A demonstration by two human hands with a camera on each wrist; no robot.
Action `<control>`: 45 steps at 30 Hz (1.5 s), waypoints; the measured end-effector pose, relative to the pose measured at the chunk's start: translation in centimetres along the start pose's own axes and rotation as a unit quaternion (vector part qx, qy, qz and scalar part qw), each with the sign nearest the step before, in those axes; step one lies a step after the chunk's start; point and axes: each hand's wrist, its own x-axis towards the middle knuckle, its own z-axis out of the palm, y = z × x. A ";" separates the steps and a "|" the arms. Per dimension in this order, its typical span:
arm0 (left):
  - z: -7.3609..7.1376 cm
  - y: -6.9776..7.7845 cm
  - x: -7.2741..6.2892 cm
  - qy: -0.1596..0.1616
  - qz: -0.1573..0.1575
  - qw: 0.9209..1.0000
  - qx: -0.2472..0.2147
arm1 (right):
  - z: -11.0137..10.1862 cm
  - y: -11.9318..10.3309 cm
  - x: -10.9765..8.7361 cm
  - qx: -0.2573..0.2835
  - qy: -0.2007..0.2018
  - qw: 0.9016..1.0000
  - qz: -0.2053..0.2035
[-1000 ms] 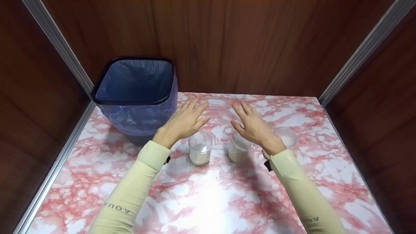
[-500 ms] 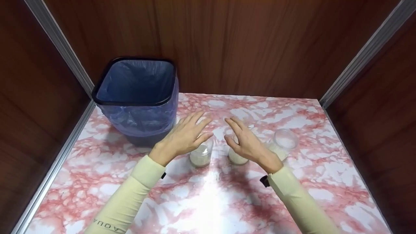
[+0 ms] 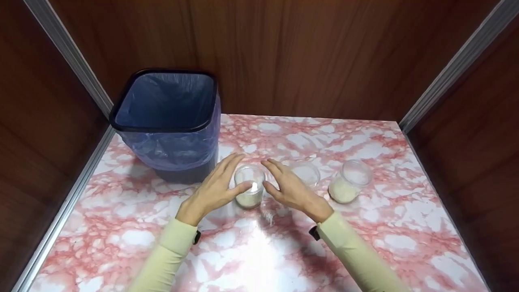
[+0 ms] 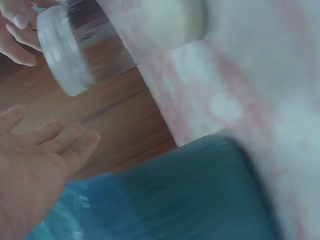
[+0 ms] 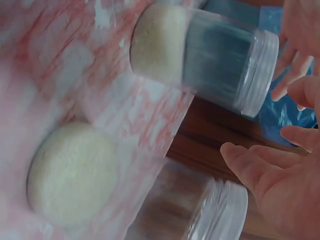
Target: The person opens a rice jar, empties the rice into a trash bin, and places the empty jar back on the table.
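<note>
I see a table [image 3: 405, 243] with a marble pattern, red veins on white, and a strong glare of light on its near part. Behind it stands a back wall [image 3: 324, 61] of dark brown wood, and similar panels close the left and the right side. Grey metal posts [image 3: 77, 56] run along both corners. In the far left part of the table there is a bin [image 3: 162, 130], dark blue, with a black rim; a thin bluish bag [image 3: 174, 152] lines it and hangs over its outside.

The person has pale yellow sleeves [image 3: 162, 259]; they are a little blurred, so I cannot read any print on them. A small black piece [image 3: 196, 237] shows under each wrist.

The left hand [image 3: 215, 192] and the right hand [image 3: 294, 190] are on the two sides of the left jar [image 3: 249, 198], fingers spread and lightly bent, with neither hand clamped on anything. The left wrist view shows a gap between that hand and the jar; for the right hand I cannot tell if there is contact. This jar is clear, upright, with whitish filling at the bottom. The middle jar [image 3: 306, 172] is partly hidden behind the right hand, and the right jar [image 3: 349, 182] stands farther to the right, with similar filling.
</note>
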 end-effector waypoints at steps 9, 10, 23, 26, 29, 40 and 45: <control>2.1 -2.4 -1.2 -0.066 -0.112 0.991 -0.020 | 1.1 -1.2 2.5 -0.024 -0.043 0.999 0.012; 2.2 -2.6 -1.2 -0.075 -0.118 0.990 -0.011 | 1.1 -1.5 3.0 -0.030 -0.056 0.998 0.019; 2.8 -3.7 -2.1 -0.079 -0.107 0.991 -0.016 | 3.2 -4.5 6.3 -0.142 -0.108 0.984 -0.005; 3.5 -3.1 -2.2 -0.062 -0.098 0.992 -0.056 | 3.3 -3.7 5.6 -0.128 -0.058 0.990 -0.002; 4.0 -2.2 -2.1 -0.049 -0.094 0.990 -0.092 | 2.7 -3.2 5.0 -0.095 -0.014 0.995 0.008; 3.8 1.1 -2.0 0.089 -0.001 0.992 -0.091 | -1.0 -5.4 2.9 -0.035 0.065 0.997 -0.034; 3.0 2.0 -2.7 0.067 0.033 0.989 -0.124 | -2.8 -6.0 1.7 -0.061 0.050 0.987 -0.139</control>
